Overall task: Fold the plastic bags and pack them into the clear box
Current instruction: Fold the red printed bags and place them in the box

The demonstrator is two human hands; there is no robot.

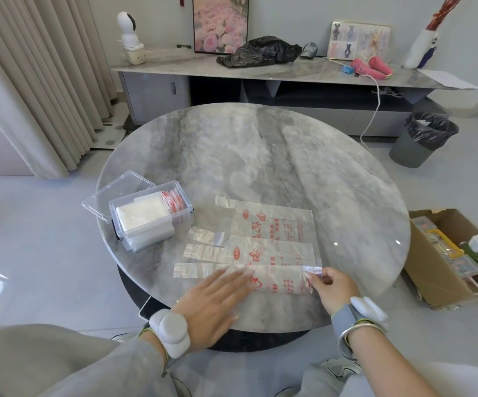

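Observation:
Three clear plastic bags with red print lie side by side on the round marble table (260, 144). The nearest bag (283, 280) is folded into a long strip. My left hand (215, 296) presses flat on its left-middle part, fingers straight. My right hand (329, 285) pinches the strip's right end, which is lifted and curled over. The middle bag (260, 252) and the far bag (272, 222) lie flat beyond it. The clear box (149, 217) stands at the table's left, holding several folded bags. Its lid (117, 193) leans behind it.
An open cardboard box (449, 256) with assorted items sits on the floor at the right. A grey bin (424, 138) with a black liner stands further back. A long sideboard (260, 70) with a black bag, a camera and pictures runs behind the table.

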